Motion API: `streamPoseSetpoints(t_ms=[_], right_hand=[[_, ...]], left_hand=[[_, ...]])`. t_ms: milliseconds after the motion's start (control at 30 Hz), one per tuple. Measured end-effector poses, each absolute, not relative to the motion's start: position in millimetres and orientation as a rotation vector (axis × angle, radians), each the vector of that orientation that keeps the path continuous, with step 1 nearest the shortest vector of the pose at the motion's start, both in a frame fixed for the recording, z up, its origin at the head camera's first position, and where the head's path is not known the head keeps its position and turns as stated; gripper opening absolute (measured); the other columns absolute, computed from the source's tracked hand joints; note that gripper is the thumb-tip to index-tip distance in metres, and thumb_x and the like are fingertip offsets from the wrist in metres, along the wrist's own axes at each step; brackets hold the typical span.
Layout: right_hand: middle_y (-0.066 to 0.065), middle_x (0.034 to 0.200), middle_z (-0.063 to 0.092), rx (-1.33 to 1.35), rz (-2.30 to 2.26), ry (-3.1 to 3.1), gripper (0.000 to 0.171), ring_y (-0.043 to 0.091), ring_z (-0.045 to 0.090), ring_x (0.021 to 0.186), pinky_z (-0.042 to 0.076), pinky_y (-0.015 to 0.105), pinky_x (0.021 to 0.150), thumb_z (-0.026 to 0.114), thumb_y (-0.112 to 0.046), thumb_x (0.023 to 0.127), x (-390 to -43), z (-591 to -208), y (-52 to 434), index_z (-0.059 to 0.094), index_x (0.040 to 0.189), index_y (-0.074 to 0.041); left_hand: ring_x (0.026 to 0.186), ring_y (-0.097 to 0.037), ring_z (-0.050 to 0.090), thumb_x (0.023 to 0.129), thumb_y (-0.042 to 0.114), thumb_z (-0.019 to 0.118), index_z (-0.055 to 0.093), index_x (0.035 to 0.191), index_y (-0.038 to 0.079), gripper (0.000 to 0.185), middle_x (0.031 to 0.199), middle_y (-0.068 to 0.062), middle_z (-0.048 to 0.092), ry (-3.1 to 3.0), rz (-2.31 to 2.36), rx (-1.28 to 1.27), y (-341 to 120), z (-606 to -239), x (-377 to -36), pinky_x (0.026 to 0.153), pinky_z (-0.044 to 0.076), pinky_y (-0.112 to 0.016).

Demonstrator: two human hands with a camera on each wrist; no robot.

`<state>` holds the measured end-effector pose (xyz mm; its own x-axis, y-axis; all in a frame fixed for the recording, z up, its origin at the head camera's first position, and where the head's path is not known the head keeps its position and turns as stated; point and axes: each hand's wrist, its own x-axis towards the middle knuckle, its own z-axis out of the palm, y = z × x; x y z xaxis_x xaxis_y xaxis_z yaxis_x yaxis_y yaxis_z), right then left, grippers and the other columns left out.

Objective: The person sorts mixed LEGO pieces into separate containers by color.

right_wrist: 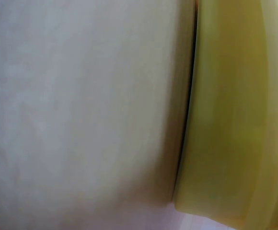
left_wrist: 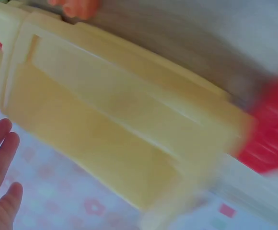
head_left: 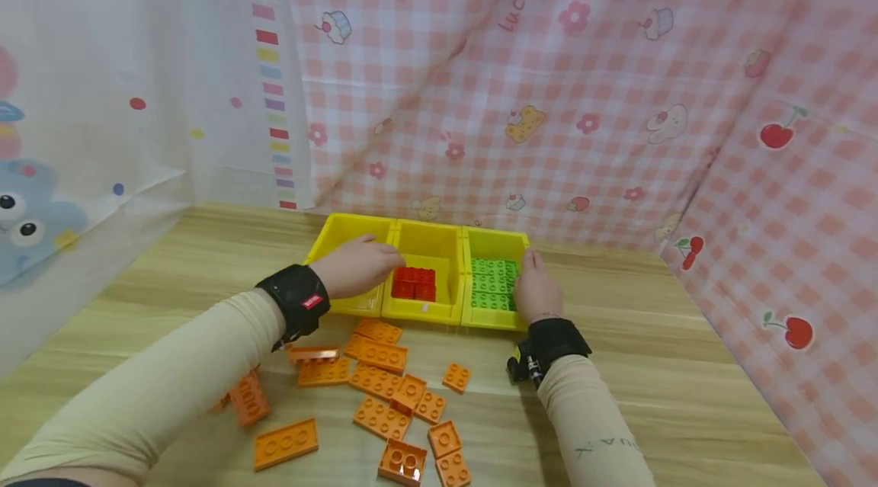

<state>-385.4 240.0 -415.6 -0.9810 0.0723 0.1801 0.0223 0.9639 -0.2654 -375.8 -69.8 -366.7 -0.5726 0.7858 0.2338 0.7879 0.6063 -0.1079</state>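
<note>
A yellow three-part bin (head_left: 425,314) stands at the back of the table. Over its left compartment reaches my left hand (head_left: 357,267), fingertips near the divider to the middle compartment. In the left wrist view that hand's fingers are spread and grip nothing. Several red bricks (head_left: 414,284) sit in the middle compartment; green bricks (head_left: 490,285) line the right one. My right hand (head_left: 539,289) lies along the bin's right wall with fingers fairly straight. In the right wrist view only the bin's yellow side (right_wrist: 230,110) and the table show, the hand being out of sight.
Many orange bricks (head_left: 376,379) are scattered on the wooden table (head_left: 658,388) before the bin. A pink checked curtain (head_left: 494,91) hangs right behind it, and a white sheet (head_left: 110,121) covers the left side. A blurred red object (left_wrist: 273,129) shows in the left wrist view.
</note>
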Motion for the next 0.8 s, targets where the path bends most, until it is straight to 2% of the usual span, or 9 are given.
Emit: streamPoseSetpoints(t_ms=[133,300,467,600,800], right_hand=[[0.019,0.148,0.027,-0.069,0.377,-2.927,0.058,0.035,0.048,0.117,0.039,0.048,0.095,0.049,-0.012,0.096,-384.7,-415.5,242.0,0.022,0.146,0.003],[0.02,0.147,0.029,-0.049,0.371,-2.918,0.058,0.036,0.049,0.115,0.04,0.048,0.094,0.049,-0.011,0.096,-383.3,-417.1,243.2,0.023,0.145,0.004],[0.02,0.146,0.029,-0.048,0.376,-2.906,0.059,0.036,0.049,0.116,0.04,0.048,0.094,0.051,-0.011,0.095,-382.3,-417.9,243.8,0.024,0.144,0.004],[0.02,0.146,0.03,-0.042,0.379,-2.894,0.058,0.036,0.05,0.114,0.041,0.049,0.093,0.051,-0.011,0.095,-383.0,-417.2,242.7,0.025,0.144,0.004],[0.021,0.146,0.029,-0.034,0.378,-2.903,0.058,0.037,0.048,0.117,0.04,0.049,0.093,0.05,-0.011,0.095,-383.8,-415.2,238.9,0.024,0.144,0.004]], left_hand=[[0.101,-0.024,0.06,0.089,0.003,0.059,0.065,0.11,0.003,0.022,0.107,-0.009,0.065,-2.543,-0.042,-1.317,-105.8,-360.0,-354.4,0.088,0.045,-0.041],[0.093,-0.025,0.061,0.087,0.003,0.062,0.066,0.106,0.002,0.02,0.102,-0.009,0.065,-2.595,-0.092,-1.231,-155.9,-362.7,-332.0,0.082,0.049,-0.04],[0.075,-0.017,0.058,0.08,0.007,0.07,0.068,0.096,0.008,0.016,0.086,0.001,0.062,-2.653,-0.06,-1.164,-197.0,-370.1,-306.6,0.071,0.051,-0.037],[0.065,-0.012,0.054,0.077,0.012,0.074,0.068,0.091,0.012,0.015,0.08,0.005,0.059,-2.7,0.011,-1.165,-219.8,-379.0,-286.3,0.062,0.05,-0.035],[0.06,-0.005,0.045,0.076,0.022,0.076,0.067,0.088,0.014,0.017,0.077,0.009,0.054,-2.756,0.018,-1.151,-238.2,-391.8,-269.0,0.056,0.045,-0.029]])
